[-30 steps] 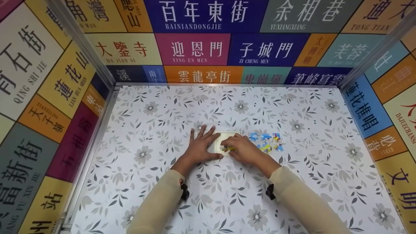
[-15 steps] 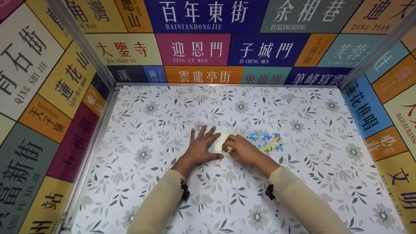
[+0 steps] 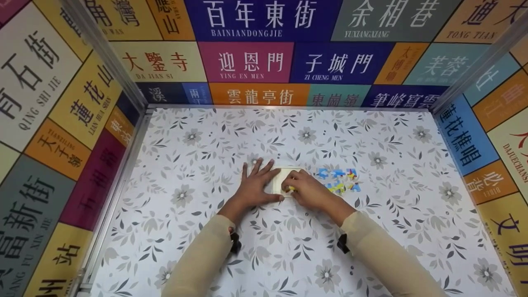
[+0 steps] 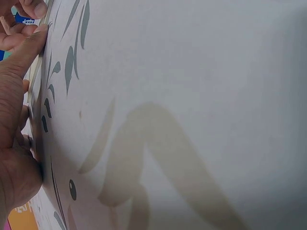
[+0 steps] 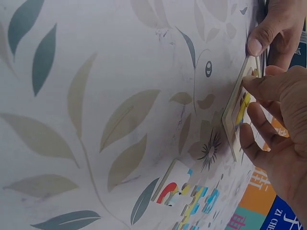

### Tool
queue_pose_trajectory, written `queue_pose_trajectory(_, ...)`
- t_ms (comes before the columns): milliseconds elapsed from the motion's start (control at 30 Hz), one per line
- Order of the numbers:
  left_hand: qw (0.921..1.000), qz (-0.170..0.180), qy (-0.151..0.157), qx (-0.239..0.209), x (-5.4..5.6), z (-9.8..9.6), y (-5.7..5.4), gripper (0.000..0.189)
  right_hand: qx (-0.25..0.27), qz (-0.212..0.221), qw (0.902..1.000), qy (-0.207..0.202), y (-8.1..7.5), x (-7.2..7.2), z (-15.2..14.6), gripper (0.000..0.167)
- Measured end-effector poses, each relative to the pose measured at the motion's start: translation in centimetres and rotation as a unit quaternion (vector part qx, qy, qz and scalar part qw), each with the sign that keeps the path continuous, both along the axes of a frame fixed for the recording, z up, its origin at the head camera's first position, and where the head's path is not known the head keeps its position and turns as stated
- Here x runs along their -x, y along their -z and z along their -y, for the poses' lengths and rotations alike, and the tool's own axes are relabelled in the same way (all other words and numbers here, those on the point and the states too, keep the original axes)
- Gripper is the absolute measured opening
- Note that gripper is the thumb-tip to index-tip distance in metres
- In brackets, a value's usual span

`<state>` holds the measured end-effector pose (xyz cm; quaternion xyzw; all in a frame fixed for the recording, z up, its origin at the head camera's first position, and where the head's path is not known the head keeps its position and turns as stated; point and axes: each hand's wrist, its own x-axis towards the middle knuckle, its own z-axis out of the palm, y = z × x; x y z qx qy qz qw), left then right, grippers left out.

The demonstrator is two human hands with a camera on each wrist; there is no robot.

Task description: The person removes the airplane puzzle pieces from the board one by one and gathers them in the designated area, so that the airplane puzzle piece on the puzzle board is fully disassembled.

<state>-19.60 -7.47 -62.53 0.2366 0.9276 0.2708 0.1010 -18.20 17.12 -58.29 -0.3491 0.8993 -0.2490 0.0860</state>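
Note:
A shallow, pale wooden puzzle tray (image 3: pixel 278 180) lies flat at the middle of the table. My left hand (image 3: pixel 253 188) rests at its left side with fingers spread, thumb and forefinger touching the frame. In the left wrist view the left hand (image 4: pixel 14 110) lies low against the tabletop. Over the tray's inside, my right hand (image 3: pixel 309 190) has curled fingers and pinches a yellow jigsaw piece (image 3: pixel 291 188). The right wrist view shows this yellow piece (image 5: pixel 243 106) low inside the tray (image 5: pixel 230 109), beside the right thumb; the fingers partly hide it.
Several loose jigsaw pieces (image 3: pixel 338 175), blue, yellow and red, lie in a group right of the tray, partly behind the right hand. A white tablecloth (image 3: pixel 231 136) with grey leaves covers the table. Panels with large printed characters (image 3: pixel 251 62) enclose the back and sides.
The right fingers have curled in more closely around the yellow jigsaw piece, and less of it shows. The left hand and the tray have stayed in place.

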Motion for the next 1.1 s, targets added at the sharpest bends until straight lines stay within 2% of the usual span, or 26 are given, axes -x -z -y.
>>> queue_pose_trajectory(400,0.9999,-0.001,0.001,0.01,0.1,-0.04,0.16,0.098,-0.027,-0.023,0.9994,-0.003,-0.02,0.04,0.18,0.031)
queue_pose_trajectory(767,1.0,-0.002,-0.001,-0.008,-0.13,0.02,-0.06,0.096,-0.038,-0.036,0.9986,-0.009,0.02,-0.06,0.36,0.027)
queue_pose_trajectory(1100,0.9999,-0.009,-0.004,-0.003,-0.01,-0.08,0.07,0.096,-0.05,-0.052,0.9974,0.001,-0.15,-0.3,0.72,0.027)
